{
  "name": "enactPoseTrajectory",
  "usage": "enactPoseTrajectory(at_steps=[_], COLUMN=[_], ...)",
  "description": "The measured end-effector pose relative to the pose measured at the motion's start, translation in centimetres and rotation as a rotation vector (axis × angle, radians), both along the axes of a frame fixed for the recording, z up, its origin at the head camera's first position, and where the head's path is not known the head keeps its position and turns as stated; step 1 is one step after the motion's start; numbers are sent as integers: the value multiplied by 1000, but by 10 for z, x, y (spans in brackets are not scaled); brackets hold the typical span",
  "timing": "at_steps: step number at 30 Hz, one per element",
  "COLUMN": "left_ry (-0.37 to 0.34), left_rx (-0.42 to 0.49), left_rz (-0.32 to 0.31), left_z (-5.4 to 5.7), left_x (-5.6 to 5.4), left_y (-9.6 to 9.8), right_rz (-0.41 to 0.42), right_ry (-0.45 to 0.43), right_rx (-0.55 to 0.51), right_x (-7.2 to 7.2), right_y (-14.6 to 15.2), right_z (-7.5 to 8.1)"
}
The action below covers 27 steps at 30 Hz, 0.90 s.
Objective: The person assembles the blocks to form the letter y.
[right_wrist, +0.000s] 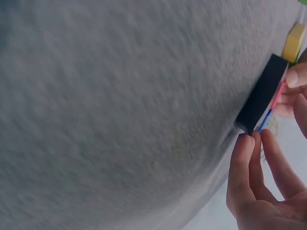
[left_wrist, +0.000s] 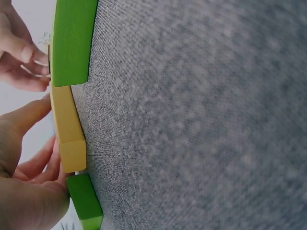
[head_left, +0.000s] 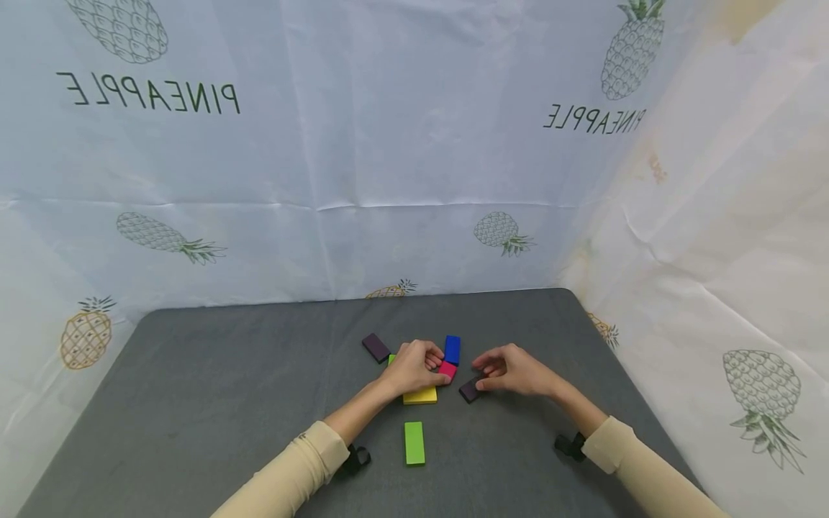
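Observation:
My left hand (head_left: 413,368) pinches a red block (head_left: 447,370) between thumb and fingers, partly covering it. Just behind the red block, end against it, lies a blue block (head_left: 452,350). On the right, my right hand (head_left: 518,370) holds the near-right end of a dark purple block (head_left: 469,390) with its fingertips; in the right wrist view this dark block (right_wrist: 263,95) looks almost black. Beneath the left hand a yellow block (head_left: 419,396) lies flat, and a green block (head_left: 391,358) is mostly hidden behind that hand.
Another dark block (head_left: 376,348) lies at the back left of the group. Closer to me, a green block (head_left: 414,443) lies lengthwise on the grey table (head_left: 214,403). A white pineapple-print curtain (head_left: 401,158) hangs behind the table and along its right side.

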<state>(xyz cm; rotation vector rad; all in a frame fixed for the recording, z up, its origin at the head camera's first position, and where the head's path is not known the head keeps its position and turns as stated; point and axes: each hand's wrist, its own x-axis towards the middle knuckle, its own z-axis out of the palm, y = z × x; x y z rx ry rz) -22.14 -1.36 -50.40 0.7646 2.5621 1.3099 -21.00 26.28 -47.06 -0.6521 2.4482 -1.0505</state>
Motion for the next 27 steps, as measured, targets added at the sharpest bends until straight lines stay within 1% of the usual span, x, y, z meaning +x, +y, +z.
enactPoseTrajectory(at_steps=[5,8,11,17,18,21,24,25,27], left_ry=[4,8,7,2,3,3,-1,-2,-6], left_rx=[1,0,-3,3,4,5,5,4,2], left_rz=[-2,-2,-2,0,-1,1,1,1,1], left_z=[0,1,1,1,0,0,1,1,1], left_x=[0,0,1,1,1,1,1,1,1], left_y=[0,0,0,0,0,0,0,0,0], right_rz=[12,24,25,68,105,133,130,98,88], right_ry=[13,24,12,-27,-9,-3,5,-10,4], right_rx=[-1,-6,-19,-63,-84,-86,-55,-29,-12], right_x=[8,10,9,2,-2,-6,-8,-7,-9], right_y=[1,3,5,13,17,20,18,16,16], right_z=[-4,-7,-9,-12,-17,-18,-16,-12,-9])
